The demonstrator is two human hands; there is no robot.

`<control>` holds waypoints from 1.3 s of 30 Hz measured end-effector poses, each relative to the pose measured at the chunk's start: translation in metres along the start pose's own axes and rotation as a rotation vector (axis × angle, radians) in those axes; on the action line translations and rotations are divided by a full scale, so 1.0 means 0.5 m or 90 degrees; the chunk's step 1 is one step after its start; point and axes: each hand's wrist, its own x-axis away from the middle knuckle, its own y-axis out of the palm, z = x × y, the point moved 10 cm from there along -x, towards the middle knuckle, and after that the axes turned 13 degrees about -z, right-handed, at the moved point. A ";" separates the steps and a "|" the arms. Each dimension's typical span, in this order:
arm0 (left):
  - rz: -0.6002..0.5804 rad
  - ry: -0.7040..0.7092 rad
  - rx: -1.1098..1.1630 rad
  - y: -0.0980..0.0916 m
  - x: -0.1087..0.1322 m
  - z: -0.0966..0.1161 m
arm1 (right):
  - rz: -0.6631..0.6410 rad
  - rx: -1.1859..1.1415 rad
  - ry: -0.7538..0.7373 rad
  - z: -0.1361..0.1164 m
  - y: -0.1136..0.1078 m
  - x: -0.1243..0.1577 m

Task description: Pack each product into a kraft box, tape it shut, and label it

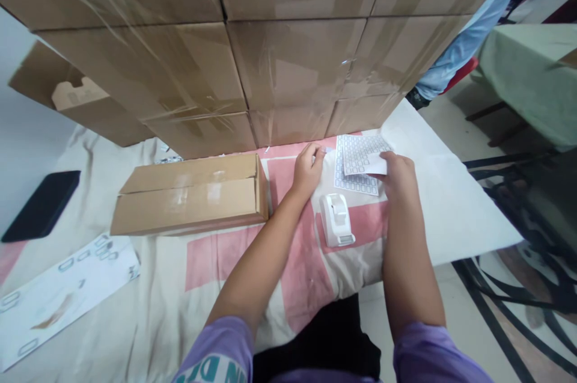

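Observation:
My right hand [398,174] pinches the lower right corner of a label sheet [360,157] printed with rows of small boxes. Beneath it lies a second label sheet [364,186] on the cloth. To the left, my left hand [309,168] is closed, its fingertips pressed together near the sheets' left edge. A small pale bit shows by those fingertips, too small to name. Just below the sheets, a white tape dispenser [337,219] rests on the pink and cream bedding. A long closed cardboard box [193,196], taped along its side, lies left of my left hand.
Large taped cartons [297,64] form a wall in front. An open carton [85,103] stands at the left, with a black flat object [42,205] and a marked white sheet [67,299] nearer. A white board [455,202] juts out at the right, beyond the bedding.

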 end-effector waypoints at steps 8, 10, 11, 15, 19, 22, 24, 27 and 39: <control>0.011 -0.010 0.014 -0.005 -0.001 -0.004 | -0.007 -0.064 0.062 0.040 0.033 -0.003; 0.011 -0.009 0.019 -0.005 -0.001 -0.003 | -0.027 -0.037 0.099 0.056 0.047 -0.003; 0.010 -0.010 0.022 -0.004 -0.001 -0.002 | -0.037 -0.017 0.117 0.062 0.053 -0.003; 0.009 -0.014 0.036 -0.004 0.000 -0.001 | -0.007 0.058 0.108 0.057 0.039 0.000; 0.001 -0.017 0.047 -0.003 -0.001 -0.002 | 0.069 0.207 -0.148 -0.038 0.021 0.020; -0.022 -0.017 0.055 0.006 -0.003 -0.003 | -0.093 0.279 -0.332 -0.076 0.110 0.047; -0.045 -0.014 0.062 0.016 -0.005 -0.002 | -0.231 0.273 -0.352 -0.061 0.177 0.063; -0.066 -0.012 0.066 0.025 -0.007 -0.004 | -0.298 0.283 -0.388 -0.054 0.226 0.083; -0.142 0.222 0.038 -0.016 0.022 0.322 | -0.057 0.199 -0.479 -0.126 0.109 0.104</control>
